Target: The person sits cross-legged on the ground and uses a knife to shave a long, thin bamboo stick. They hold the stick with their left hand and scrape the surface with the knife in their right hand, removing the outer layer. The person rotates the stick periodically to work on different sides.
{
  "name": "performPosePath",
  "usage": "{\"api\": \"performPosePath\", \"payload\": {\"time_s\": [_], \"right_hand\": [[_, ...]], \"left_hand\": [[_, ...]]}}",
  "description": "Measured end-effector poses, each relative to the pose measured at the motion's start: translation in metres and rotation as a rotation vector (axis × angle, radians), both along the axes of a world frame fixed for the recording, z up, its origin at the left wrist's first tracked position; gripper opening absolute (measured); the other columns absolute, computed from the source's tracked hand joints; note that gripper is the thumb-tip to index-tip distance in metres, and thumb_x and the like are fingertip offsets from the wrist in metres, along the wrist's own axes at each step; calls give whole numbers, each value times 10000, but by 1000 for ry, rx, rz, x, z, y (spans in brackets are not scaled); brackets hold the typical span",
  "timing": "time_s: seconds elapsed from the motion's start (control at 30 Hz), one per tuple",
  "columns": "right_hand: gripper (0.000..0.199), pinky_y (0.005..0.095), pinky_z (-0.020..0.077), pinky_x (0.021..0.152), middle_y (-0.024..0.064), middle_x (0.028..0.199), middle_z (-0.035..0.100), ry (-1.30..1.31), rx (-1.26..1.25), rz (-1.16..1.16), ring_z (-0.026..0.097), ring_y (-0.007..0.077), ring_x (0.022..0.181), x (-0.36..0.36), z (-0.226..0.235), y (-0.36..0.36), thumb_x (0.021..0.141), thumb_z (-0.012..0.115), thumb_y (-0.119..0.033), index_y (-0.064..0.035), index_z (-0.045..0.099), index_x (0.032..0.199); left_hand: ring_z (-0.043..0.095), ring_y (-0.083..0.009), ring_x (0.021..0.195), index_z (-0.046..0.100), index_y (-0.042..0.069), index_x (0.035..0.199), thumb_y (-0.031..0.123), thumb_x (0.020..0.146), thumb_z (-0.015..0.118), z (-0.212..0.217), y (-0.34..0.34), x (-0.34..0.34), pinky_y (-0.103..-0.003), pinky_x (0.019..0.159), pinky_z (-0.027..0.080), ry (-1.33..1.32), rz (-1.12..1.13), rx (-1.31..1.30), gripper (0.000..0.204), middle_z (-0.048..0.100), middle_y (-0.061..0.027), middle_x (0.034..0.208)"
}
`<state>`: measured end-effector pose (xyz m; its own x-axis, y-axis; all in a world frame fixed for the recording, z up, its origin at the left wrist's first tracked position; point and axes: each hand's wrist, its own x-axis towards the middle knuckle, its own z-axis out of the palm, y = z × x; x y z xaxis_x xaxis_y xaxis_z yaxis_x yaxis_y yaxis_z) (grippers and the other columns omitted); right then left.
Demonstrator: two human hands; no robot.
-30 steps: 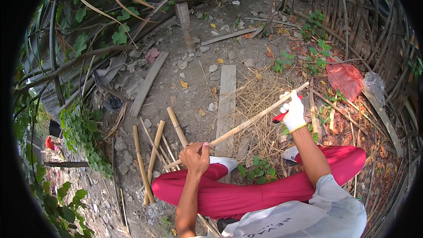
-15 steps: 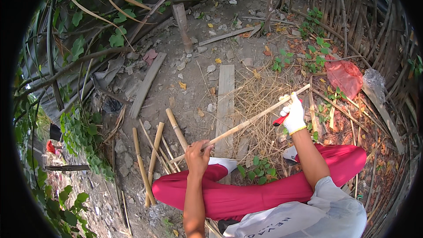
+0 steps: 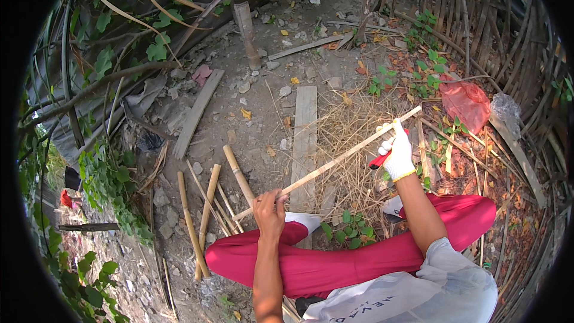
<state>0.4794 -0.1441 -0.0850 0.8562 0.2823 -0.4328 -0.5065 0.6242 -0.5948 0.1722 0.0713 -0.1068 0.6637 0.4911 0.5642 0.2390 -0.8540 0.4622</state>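
A long, thin strip of bamboo [image 3: 347, 154] slants across in front of me, its far end up to the right. Bare and closed, my left hand [image 3: 269, 212] grips it near its lower end. My right hand [image 3: 399, 152], in a white glove, is closed around a red tool with a black end [image 3: 381, 160]. Its fingers also touch the strip close to the upper end. The tool's kind is mostly hidden by the glove. Beside my left hand lie several cut bamboo poles [image 3: 238, 173] and thin strips.
A grey board [image 3: 305, 119] lies ahead on the dirt, with dry straw shavings [image 3: 341, 128] beside it. Another plank [image 3: 199, 113] is at left. A short post [image 3: 246, 36] stands farther off. A red plastic bag [image 3: 463, 107] lies by the stick fence [image 3: 478, 18] at right.
The bamboo strip's upper end has dipped slightly, and the strip looks turned a little in my hands. Both hands keep their holds almost in place.
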Motion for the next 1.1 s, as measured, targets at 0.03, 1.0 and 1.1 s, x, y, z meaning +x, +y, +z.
{"api": "performPosePath", "payload": {"time_s": [0.03, 1.0, 1.1], "right_hand": [[294, 269, 309, 386, 49, 842, 701, 1, 6, 15, 391, 76, 406, 0, 2, -1, 994, 672, -421, -138, 595, 1009], [229, 292, 505, 798, 68, 902, 721, -969, -1288, -282, 628, 111, 839, -1, 148, -209, 973, 659, -181, 17, 723, 1069], [292, 320, 493, 801, 90, 880, 708, -810, -1654, -609, 618, 144, 825, -8, 162, -299, 998, 649, -238, 34, 712, 1083]], "left_hand": [[676, -276, 861, 706, 38, 986, 45, 841, 755, 0, 0, 0, -389, 821, 449, -2, 7, 1, 153, 726, -83, 914], [495, -72, 626, 653, 5, 1250, 280, 1085, 553, 154, 112, -184, -240, 554, 400, -1092, 789, -47, 336, 624, -28, 857], [576, -341, 1068, 518, -6, 1422, 402, 1012, 636, 99, 163, -262, -448, 884, 480, -277, 1273, 670, 590, 577, -180, 1281]]}}
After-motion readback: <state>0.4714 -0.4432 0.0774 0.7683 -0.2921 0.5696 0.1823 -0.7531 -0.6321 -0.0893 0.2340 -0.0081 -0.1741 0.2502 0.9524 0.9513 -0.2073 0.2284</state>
